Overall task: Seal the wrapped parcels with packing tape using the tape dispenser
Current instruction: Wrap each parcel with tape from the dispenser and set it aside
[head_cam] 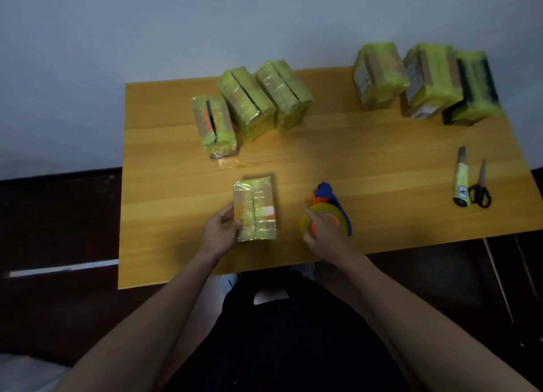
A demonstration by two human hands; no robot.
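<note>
Now, on the worktop (382,162), the parcel (255,210) lies low and centre in the frame, its left edge gripped by the left hand (219,233). Just right of it, the right hand (324,234) curls over the tape dispenser (330,209). Best to pin the parcel flat and pull the tape straight along its middle seam.

From my feed I see two bare forearms, with no sleeve reaching the wrist on either side. The left hand (219,233) and the right hand (326,236) wear no gloves, and I can make out no ring, watch or band on them. Behind the hands, toward the body, I see dark clothing, black or very deep navy, covering the lap. A small pale patch shows at its upper edge, too blurred to identify.
</note>
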